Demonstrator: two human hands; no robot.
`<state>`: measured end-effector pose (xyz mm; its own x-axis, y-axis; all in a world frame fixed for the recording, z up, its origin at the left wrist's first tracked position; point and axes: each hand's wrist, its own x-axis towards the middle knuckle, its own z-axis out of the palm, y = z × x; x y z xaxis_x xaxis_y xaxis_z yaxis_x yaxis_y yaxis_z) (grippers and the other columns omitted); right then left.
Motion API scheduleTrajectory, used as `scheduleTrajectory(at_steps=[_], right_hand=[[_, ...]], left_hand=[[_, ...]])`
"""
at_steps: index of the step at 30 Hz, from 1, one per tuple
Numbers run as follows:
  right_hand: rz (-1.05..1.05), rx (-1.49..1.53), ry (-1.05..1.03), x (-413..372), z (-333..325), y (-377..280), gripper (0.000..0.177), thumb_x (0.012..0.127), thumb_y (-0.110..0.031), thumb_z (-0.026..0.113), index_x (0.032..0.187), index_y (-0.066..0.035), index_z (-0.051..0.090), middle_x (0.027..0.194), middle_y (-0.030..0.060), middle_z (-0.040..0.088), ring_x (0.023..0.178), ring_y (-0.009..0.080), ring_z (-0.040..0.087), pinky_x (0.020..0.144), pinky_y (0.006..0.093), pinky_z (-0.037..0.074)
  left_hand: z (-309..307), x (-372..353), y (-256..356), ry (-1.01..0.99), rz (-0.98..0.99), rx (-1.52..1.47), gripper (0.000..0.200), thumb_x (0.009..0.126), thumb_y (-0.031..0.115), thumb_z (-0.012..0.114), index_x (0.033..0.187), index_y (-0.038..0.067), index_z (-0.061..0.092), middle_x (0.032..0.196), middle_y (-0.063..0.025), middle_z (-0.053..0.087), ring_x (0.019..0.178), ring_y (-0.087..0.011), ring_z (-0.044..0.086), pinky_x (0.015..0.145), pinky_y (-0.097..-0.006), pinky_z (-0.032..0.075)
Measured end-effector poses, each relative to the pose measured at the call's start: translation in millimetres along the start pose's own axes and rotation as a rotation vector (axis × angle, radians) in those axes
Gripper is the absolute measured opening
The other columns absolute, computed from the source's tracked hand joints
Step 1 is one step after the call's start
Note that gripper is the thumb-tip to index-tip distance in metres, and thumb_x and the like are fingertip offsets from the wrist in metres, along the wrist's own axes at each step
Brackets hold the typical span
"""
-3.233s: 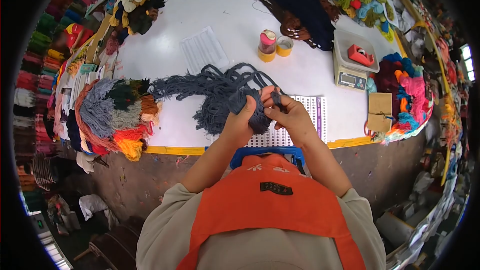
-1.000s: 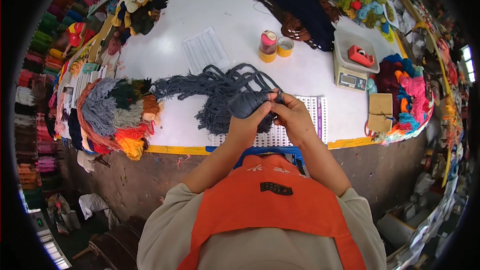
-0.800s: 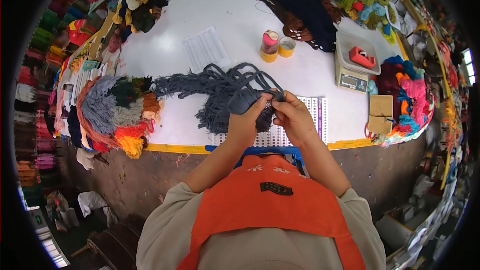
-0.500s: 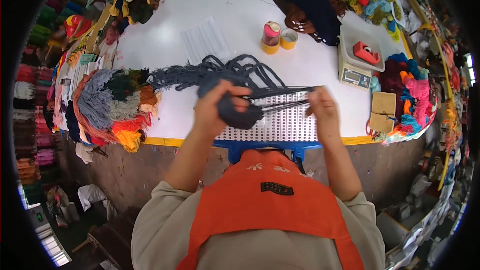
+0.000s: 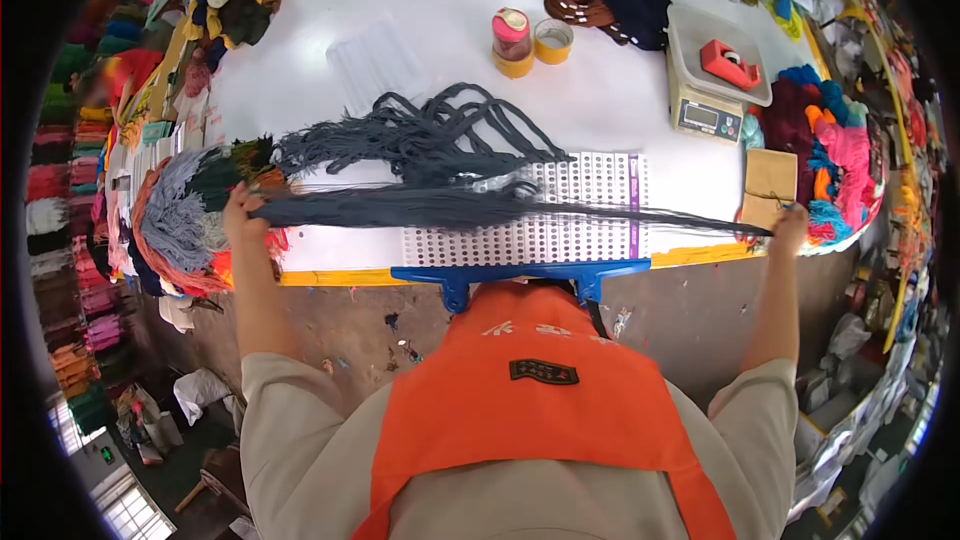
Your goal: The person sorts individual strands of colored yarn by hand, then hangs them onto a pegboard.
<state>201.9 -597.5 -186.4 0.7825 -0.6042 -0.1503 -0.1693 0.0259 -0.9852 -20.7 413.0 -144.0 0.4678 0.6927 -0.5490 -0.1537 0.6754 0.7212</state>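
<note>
**Dark bundle (image 5: 400, 208) goes from compact wad to long span**

A second ago both hands were together over the dotted card (image 5: 585, 242), working at a rounded wad of blue-grey yarn. Now the arms are flung wide and that yarn is stretched in a nearly level line across the card, running out past its left and right edges. Whether it touches the card's surface, I cannot tell.

The left hand (image 5: 243, 217) is well to the left of the card, its fingers closed around the thick end. The right hand (image 5: 789, 225) is well to the right of the card, its fingers pinched narrow on the thin, tapering end; blur hides how each finger lies.

The change seems to mean that the wad has been opened out, its strands now running roughly side by side under some tension. A few stray ones lift off, and a small curl stands up above the card.

The loose yarn heap (image 5: 400, 140) has stayed on the desk (image 5: 345, 252), beyond the card and to its left. Whether any strand links it to the span is unclear. The blue bar (image 5: 520, 272) runs along the card's near edge.
</note>
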Motion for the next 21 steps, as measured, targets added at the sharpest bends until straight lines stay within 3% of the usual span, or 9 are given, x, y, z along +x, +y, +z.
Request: scheduleTrajectory(at_steps=[2, 4, 7, 8, 9, 10, 11, 15, 21], right_hand=[[-0.125, -0.205, 0.114, 76, -72, 12, 0.025, 0.096, -0.024, 0.050, 0.074, -0.013, 0.051, 0.068, 0.0024, 0.052, 0.059, 0.0153, 0.051, 0.052, 0.0341, 0.040], [-0.608, -1.038, 0.362, 94, -88, 20, 0.026, 0.094, -0.024, 0.052, 0.074, -0.009, 0.058, 0.075, 0.0072, 0.059, 0.068, 0.0206, 0.059, 0.060, 0.0377, 0.045], [-1.160, -1.560, -0.008, 96, -42, 93, 0.017, 0.093, -0.015, 0.053, 0.102, -0.004, 0.062, 0.095, 0.0093, 0.064, 0.077, 0.0214, 0.062, 0.070, 0.0359, 0.050], [-1.021, -1.476, -0.250, 73, -16, 136, 0.021, 0.097, -0.012, 0.051, 0.114, -0.003, 0.057, 0.098, 0.0060, 0.061, 0.080, 0.0155, 0.059, 0.072, 0.0302, 0.049], [-0.768, -0.643, -0.445, 28, 38, 145, 0.018, 0.100, -0.011, 0.047, 0.112, -0.004, 0.057, 0.093, 0.0012, 0.056, 0.078, 0.0099, 0.053, 0.071, 0.0258, 0.047], [-0.188, -0.506, -0.619, -40, 97, 93, 0.018, 0.100, -0.011, 0.044, 0.110, -0.004, 0.058, 0.093, -0.0023, 0.054, 0.079, 0.0082, 0.050, 0.070, 0.0248, 0.045], [-0.110, -0.542, -0.612, -86, 138, 81, 0.017, 0.100, -0.016, 0.047, 0.107, -0.007, 0.060, 0.081, -0.0003, 0.054, 0.070, 0.0095, 0.049, 0.065, 0.0276, 0.045], [-0.316, -0.824, -0.878, -141, 227, 109, 0.019, 0.098, -0.028, 0.053, 0.110, -0.014, 0.059, 0.082, 0.0189, 0.067, 0.078, 0.0409, 0.065, 0.071, 0.0479, 0.051], [-0.240, -0.850, -1.016, -143, 273, 139, 0.016, 0.098, -0.026, 0.054, 0.107, -0.014, 0.059, 0.080, 0.0181, 0.067, 0.077, 0.0386, 0.066, 0.066, 0.0446, 0.050]], left_hand=[[-4, -5, 4, 0.084, 0.111, -0.079, 0.023, 0.103, 0.023, 0.047, 0.113, 0.006, 0.058, 0.061, 0.0070, 0.038, 0.050, -0.0065, 0.035, 0.049, -0.0208, 0.032], [40, -57, -20, 0.137, 0.157, -0.097, 0.025, 0.102, 0.026, 0.049, 0.110, 0.006, 0.059, 0.059, 0.0079, 0.038, 0.049, -0.0060, 0.035, 0.047, -0.0220, 0.032], [72, -95, -124, -0.099, -0.086, -0.087, 0.027, 0.097, 0.021, 0.053, 0.110, -0.002, 0.061, 0.054, 0.0066, 0.037, 0.044, -0.0049, 0.032, 0.046, -0.0219, 0.029], [77, -108, -167, -0.415, -0.236, -0.016, 0.030, 0.095, 0.019, 0.056, 0.115, -0.004, 0.060, 0.053, 0.0055, 0.039, 0.042, -0.0036, 0.030, 0.045, -0.0201, 0.028], [95, -127, -210, -0.576, -0.341, 0.060, 0.032, 0.096, 0.021, 0.057, 0.115, -0.005, 0.059, 0.062, 0.0048, 0.049, 0.045, -0.0023, 0.031, 0.045, -0.0191, 0.026], [115, -143, -251, -0.526, -0.472, 0.058, 0.029, 0.096, 0.020, 0.059, 0.115, -0.002, 0.061, 0.073, 0.0037, 0.057, 0.048, -0.0019, 0.033, 0.045, -0.0182, 0.028], [145, -168, -284, -0.448, -0.576, 0.108, 0.024, 0.096, 0.017, 0.060, 0.113, 0.001, 0.062, 0.083, 0.0012, 0.061, 0.052, -0.0029, 0.037, 0.045, -0.0176, 0.031], [216, -199, -401, -0.450, -0.733, 0.524, 0.023, 0.090, 0.017, 0.069, 0.106, 0.001, 0.068, 0.096, -0.0033, 0.068, 0.067, -0.0071, 0.052, 0.048, -0.0180, 0.036], [257, -194, -504, -0.390, -0.570, 0.814, 0.018, 0.090, 0.016, 0.064, 0.100, 0.001, 0.069, 0.094, -0.0061, 0.069, 0.067, -0.0122, 0.060, 0.050, -0.0218, 0.039]])
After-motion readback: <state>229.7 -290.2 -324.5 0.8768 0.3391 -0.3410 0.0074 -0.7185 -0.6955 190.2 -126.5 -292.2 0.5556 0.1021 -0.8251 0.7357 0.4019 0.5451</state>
